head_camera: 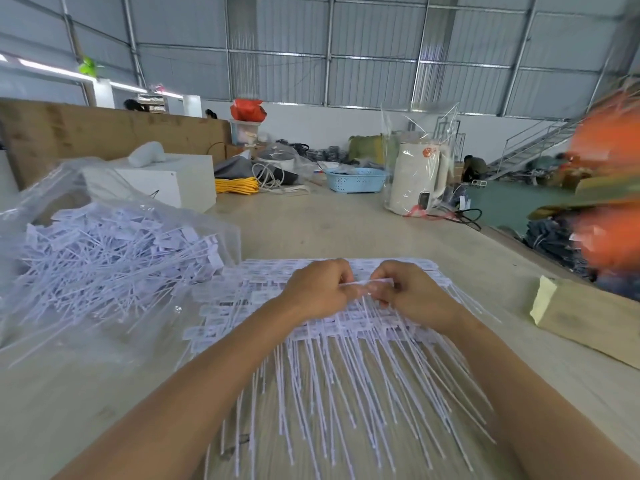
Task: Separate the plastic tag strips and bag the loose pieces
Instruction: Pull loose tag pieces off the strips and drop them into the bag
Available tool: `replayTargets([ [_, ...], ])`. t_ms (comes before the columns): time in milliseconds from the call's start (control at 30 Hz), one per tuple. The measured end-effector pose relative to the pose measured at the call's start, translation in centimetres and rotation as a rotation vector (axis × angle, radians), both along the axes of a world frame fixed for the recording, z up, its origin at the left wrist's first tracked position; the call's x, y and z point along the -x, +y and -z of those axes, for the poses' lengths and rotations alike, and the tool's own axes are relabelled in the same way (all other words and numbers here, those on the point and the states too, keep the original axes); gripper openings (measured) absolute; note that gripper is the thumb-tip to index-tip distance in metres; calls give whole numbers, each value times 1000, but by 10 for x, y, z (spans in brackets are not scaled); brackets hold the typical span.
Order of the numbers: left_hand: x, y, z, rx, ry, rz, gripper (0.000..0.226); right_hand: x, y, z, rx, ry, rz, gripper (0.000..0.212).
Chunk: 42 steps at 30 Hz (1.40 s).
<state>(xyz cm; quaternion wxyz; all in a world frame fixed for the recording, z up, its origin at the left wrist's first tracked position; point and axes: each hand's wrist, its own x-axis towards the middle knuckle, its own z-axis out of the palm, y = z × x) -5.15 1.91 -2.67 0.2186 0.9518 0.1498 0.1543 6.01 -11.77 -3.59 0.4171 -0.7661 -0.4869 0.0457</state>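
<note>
A stack of white plastic tag strips [332,358] lies on the table in front of me, label heads away from me and long thin tails fanned toward me. My left hand [317,289] and my right hand [405,291] sit close together above the stack. Both pinch one tag strip [369,283] between their fingertips, its tails hanging down onto the pile. To the left a clear plastic bag [86,258] lies open and holds a heap of several loose separated tags.
A brown cardboard piece with a yellow pad [585,317] lies at the right table edge. Farther back stand a white box [162,181], a blue basket [356,180], a bagged white kettle [417,178] and yellow cord [237,185]. Blurred orange shapes [609,188] fill the right.
</note>
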Motion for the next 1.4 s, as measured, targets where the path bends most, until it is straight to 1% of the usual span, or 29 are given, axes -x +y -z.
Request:
replayTargets([
  [67, 1, 2, 0, 28, 12, 0, 35, 3, 0, -1, 24, -18, -12, 12],
  [133, 4, 3, -2, 110, -14, 28, 44, 6, 0, -3, 80, -42, -43, 11],
  [200, 6, 3, -4, 184, -31, 44, 50, 8, 1, -3, 119, -78, -77, 15],
  [333, 9, 0, -6, 323, -10, 44, 48, 10, 2, -4, 34, -198, -60, 7],
  [433, 8, -4, -9, 425, -19, 29, 43, 11, 4, -3, -37, -244, -32, 9],
  [533, 8, -4, -12, 568, -27, 22, 40, 11, 3, -4, -113, -315, -32, 9],
  [667, 9, -5, -17, 585, -38, 14, 38, 11, 6, -4, -157, -371, -46, 7],
  [700, 10, -5, -18, 578, -27, 12, 38, 8, 5, -3, -163, -384, -16, 7],
  [767, 11, -6, -20, 564, 3, 6, 39, -3, -2, -4, -180, -401, 139, 9],
  [800, 12, -6, -20, 552, 5, 0, 39, -11, -8, -5, -195, -346, 235, 9],
  [833, 12, -4, -20, 530, -2, -8, 38, -18, -15, -7, -221, -227, 311, 10],
  [867, 13, -2, -20, 502, -17, -11, 38, -24, -22, -9, -266, -53, 343, 13],
  [900, 14, 0, -19, 476, -38, 0, 37, -26, -26, -12, -322, 138, 330, 17],
  [967, 16, 2, -15, 435, -59, 34, 35, -22, -28, -19, -413, 473, 229, 18],
  [1000, 16, 3, -14, 416, -51, 41, 35, -16, -25, -22, -422, 591, 158, 17],
  [1033, 16, 4, -11, 389, -33, 45, 36, -8, -21, -24, -395, 657, 80, 17],
  [1067, 14, 3, -10, 358, -11, 46, 36, 1, -15, -24, -334, 667, 9, 18],
  [1133, 11, 0, -9, 294, 20, 49, 32, 19, -2, -21, -177, 604, -91, 18],
  [1200, 9, -3, -9, 263, -15, 63, 34, 30, 7, -17, -88, 593, -149, 13],
  [1267, 9, -1, -10, 274, -92, 61, 31, 34, 10, -15, -100, 658, -157, 8],
  [1333, 11, 3, -10, 362, -164, 46, 26, 32, 8, -12, -150, 712, -154, 6],
  [1400, 12, 8, -12, 425, -201, 37, 27, 31, 8, -10, -182, 677, -136, 8],
])
